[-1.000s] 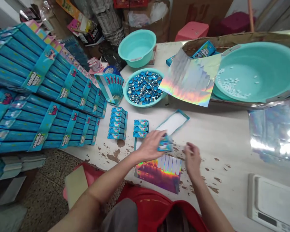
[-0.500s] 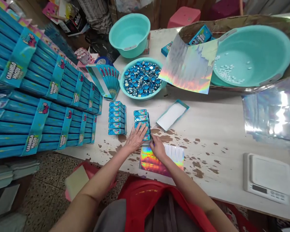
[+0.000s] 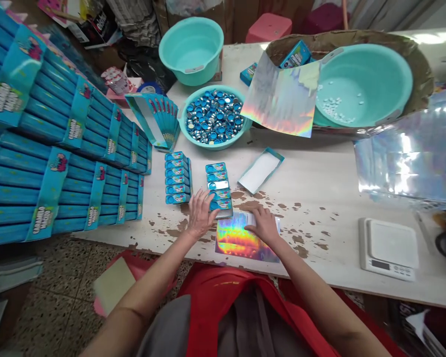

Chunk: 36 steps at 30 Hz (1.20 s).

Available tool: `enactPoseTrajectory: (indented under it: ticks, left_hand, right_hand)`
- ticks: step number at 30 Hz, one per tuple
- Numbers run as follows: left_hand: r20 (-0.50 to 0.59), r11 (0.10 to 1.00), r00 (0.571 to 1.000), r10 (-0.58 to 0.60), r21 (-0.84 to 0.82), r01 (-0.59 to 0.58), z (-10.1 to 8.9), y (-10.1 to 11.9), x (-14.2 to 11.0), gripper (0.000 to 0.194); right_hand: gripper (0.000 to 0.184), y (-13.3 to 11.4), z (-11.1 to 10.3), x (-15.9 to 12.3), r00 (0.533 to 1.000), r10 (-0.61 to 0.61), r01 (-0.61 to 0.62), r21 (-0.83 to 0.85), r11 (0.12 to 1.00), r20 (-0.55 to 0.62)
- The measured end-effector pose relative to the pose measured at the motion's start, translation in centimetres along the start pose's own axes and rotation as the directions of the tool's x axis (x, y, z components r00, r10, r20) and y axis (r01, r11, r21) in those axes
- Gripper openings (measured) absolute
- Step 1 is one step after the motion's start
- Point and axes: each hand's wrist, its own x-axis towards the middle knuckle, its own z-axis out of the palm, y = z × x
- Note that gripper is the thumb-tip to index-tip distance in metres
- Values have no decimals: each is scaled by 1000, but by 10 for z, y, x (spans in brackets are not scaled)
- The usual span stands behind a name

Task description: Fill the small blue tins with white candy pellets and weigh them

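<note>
My left hand lies flat with fingers stretched out, its tips touching the near end of a short row of small blue boxes. A second, fuller row of blue boxes lies just to its left. My right hand rests palm down, fingers apart, on a holographic sheet at the table's near edge, over several white strips. Neither hand grips anything.
A flat white card with blue border lies beyond the rows. A bowl of blue caps, two teal basins, a holographic sheet, stacked blue display cartons and a white scale surround the work spot.
My left hand set a blue box at the row's near end and now lies flat beside it. My right hand moved from beside that box onto the holographic sheet.
</note>
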Motion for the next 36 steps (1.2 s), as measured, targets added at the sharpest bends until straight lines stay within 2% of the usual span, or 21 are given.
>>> enactPoseTrajectory:
  ticks: [1, 3, 5, 6, 8, 10, 12, 15, 17, 19, 22, 24, 26, 28, 29, 30, 31, 32, 33, 35, 36]
  left_hand:
    - [-102, 995, 989, -102, -28, 100, -6, -6, -8, 47]
    - [-262, 951, 914, -310, -76, 301, -20, -24, -14, 48]
    - [-329, 887, 825, -459, -127, 443, -35, -53, 0, 54]
    - [-316, 864, 805, -503, -157, 479, -41, -72, 15, 57]
    - [-192, 845, 828, -527, -227, 484, -51, -113, 57, 59]
    - [32, 827, 868, -495, -287, 482, -54, -152, 104, 56]
    - [243, 789, 851, -466, -321, 524, -48, -182, 144, 52]
    - [420, 747, 788, -451, -305, 591, -31, -202, 169, 48]
    - [448, 766, 794, -412, -302, 568, -22, -204, 164, 47]
    - [449, 796, 818, -361, -308, 520, -19, -202, 150, 47]
    - [473, 824, 818, -329, -279, 493, -23, -192, 126, 45]
    - [391, 853, 854, -345, -249, 459, -31, -177, 110, 43]
    - [145, 897, 926, -350, -234, 376, -41, -150, 90, 43]
    - [-89, 943, 964, -250, -248, 221, -50, -110, 62, 44]
    - [-95, 954, 986, -140, -278, 109, -53, -87, 44, 42]
    - [-25, 944, 999, 20, -328, -27, -53, -63, 26, 39]
    - [109, 909, 973, 205, -389, -149, -51, -40, 7, 36]
    - [259, 873, 901, 348, -439, -211, -47, -20, -11, 33]
    - [411, 871, 823, 393, -452, -190, -41, -4, -28, 28]
    - [649, 915, 686, 329, -398, -63, -28, 13, -53, 22]
    - [716, 937, 644, 268, -349, -3, -22, 15, -61, 21]
  right_hand:
    - [46, -3, -1, -3, 999, 20, -18, -73, 997, 29]
    - [45, -11, 0, -7, 994, 74, -64, -122, 990, 78]
    - [38, -20, 1, -11, 984, 109, -97, -92, 991, 140]
    - [33, -24, 1, -14, 979, 110, -99, -75, 992, 170]
    - [23, -27, -2, -21, 969, 93, -93, -9, 996, 231]
    - [16, -28, -6, -29, 962, 75, -108, 113, 988, 263]
    - [13, -28, -12, -37, 961, 88, -153, 242, 958, 262]
    - [12, -32, -25, -48, 952, 165, -240, 300, 923, 257]
    - [12, -35, -38, -53, 940, 202, -280, 282, 918, 276]
    - [16, -38, -55, -60, 930, 221, -293, 234, 927, 293]
    - [25, -41, -85, -73, 907, 258, -316, 134, 939, 332]
    - [24, -45, -103, -83, 903, 253, -310, 117, 944, 347]
    - [20, -51, -114, -91, 914, 202, -267, 146, 953, 353]
    - [17, -59, -116, -94, 919, 131, -216, 197, 956, 372]
    - [17, -63, -114, -94, 915, 102, -203, 227, 953, 390]
    - [18, -65, -110, -92, 907, 77, -199, 261, 945, 413]
    - [18, -68, -105, -90, 897, 53, -201, 298, 933, 439]
    - [19, -69, -99, -87, 886, 31, -202, 324, 924, 464]
    - [19, -69, -93, -84, 876, 22, -197, 315, 928, 481]
    - [14, -67, -78, -78, 869, 45, -166, 205, 965, 492]
    - [10, -65, -71, -74, 870, 66, -146, 128, 981, 488]
